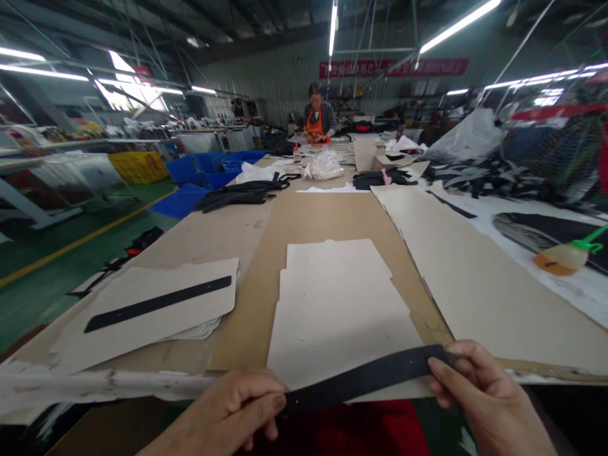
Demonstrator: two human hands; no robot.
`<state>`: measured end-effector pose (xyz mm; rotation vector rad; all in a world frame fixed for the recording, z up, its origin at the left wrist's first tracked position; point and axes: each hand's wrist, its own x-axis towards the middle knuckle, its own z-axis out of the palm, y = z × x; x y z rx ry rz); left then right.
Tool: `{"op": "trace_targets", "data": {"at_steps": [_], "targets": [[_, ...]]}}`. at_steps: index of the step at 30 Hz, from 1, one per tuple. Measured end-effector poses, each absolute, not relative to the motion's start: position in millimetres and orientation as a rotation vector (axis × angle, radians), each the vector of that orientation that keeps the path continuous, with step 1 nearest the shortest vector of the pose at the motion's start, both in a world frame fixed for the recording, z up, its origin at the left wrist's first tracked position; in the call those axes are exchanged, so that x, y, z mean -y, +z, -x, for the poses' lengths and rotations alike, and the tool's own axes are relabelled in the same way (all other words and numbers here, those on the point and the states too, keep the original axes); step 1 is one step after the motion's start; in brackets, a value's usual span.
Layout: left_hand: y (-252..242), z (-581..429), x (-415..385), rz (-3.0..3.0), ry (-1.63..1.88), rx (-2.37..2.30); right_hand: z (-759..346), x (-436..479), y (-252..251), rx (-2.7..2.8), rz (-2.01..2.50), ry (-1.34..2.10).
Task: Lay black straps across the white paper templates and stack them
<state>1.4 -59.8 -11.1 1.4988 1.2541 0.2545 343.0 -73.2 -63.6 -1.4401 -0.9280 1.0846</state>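
A long black strap (pixel 365 377) stretches between both my hands at the near edge of the table. My left hand (pixel 232 408) pinches its left end between thumb and fingers. My right hand (pixel 479 392) grips its right end, fingers curled over it. Just beyond the strap lies a stack of pale board pieces (pixel 335 304) on the brown table (pixel 313 218). To the left, another black strap (pixel 156 304) rests on a separate pale board stack (pixel 142 323).
A glue bottle with a green cap (pixel 567 256) lies at the right. Large pale sheets (pixel 479 285) cover the right side. Black strap piles (pixel 237 195) and blue bins (pixel 199 174) sit farther back. A person in an orange apron (pixel 316 120) works at the far end.
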Motion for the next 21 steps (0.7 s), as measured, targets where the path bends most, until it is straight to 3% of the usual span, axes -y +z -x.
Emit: {"op": "trace_targets", "data": {"at_steps": [9, 21], "targets": [[-34, 3, 26, -1.587, 0.516, -1.583, -341, 43, -63, 1.460, 1.790, 0.504], [-56, 4, 17, -1.494, 0.548, -1.585, -335, 26, -73, 1.578, 1.888, 0.367]]}}
